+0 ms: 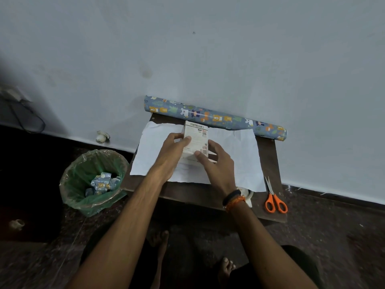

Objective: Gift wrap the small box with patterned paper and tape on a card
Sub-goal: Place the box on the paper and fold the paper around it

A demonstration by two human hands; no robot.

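Head view: a small dark wooden table point(268, 155) stood against a pale blue-grey wall point(208, 49), on a dark speckled floor point(333, 236). A cut sheet of paper point(239, 155) lay flat on the table, plain white side up, with creases and ragged edges. The box point(196, 140), white printed cardboard, rectangular, with a barcode near its right corner, sat near the middle of the sheet. Its long axis ran from the person toward the wall, brand name at the wall end.

The left hand point(174, 146) gripped the box's left side, thumb on the top face, fingers curled round the edge. The right hand point(216, 161) held the box's near right corner, thumb on top by the barcode, fingers loosely bent on the side; a black and an orange band circled that wrist.

Behind the box, along the wall, lay a roll of wrapping paper point(215, 116), blue with cartoon animals. Right of the sheet were orange-handled scissors point(275, 198), blades toward the wall. A tape roll point(248, 193), mostly hidden by the wrist, sat at the sheet's near edge. Left of the table stood a bin point(92, 181) with a green plastic liner, holding crumpled patterned scraps.
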